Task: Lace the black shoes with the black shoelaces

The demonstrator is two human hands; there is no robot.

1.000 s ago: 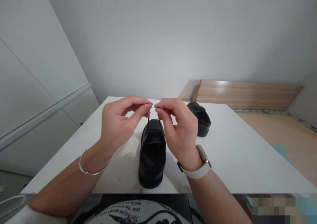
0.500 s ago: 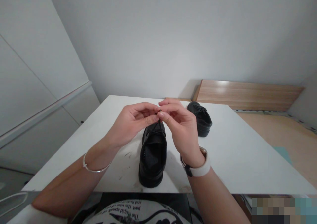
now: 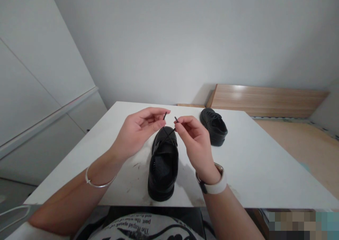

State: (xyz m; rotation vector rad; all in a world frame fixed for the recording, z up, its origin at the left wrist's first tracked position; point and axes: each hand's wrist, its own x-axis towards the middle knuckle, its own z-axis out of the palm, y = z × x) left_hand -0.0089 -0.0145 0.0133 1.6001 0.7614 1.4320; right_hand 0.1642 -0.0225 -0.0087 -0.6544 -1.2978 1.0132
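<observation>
I see a left hand (image 3: 141, 128) and a right hand (image 3: 194, 137), both bare, as are the forearms in my view. Above the left part of the white table (image 3: 259, 169), I make out a thin silver bangle (image 3: 99, 186) with a small bead on its ring. Above the table's right part, I get a watch with a broad white band (image 3: 218, 187), a shiny metal case (image 3: 219, 167) and a black piece on its inner side. Off the table's near left corner shows a white sleeve (image 3: 42, 233); beyond its near edge, a pale shirt (image 3: 156, 229) with black lettering and bold black curves.
</observation>
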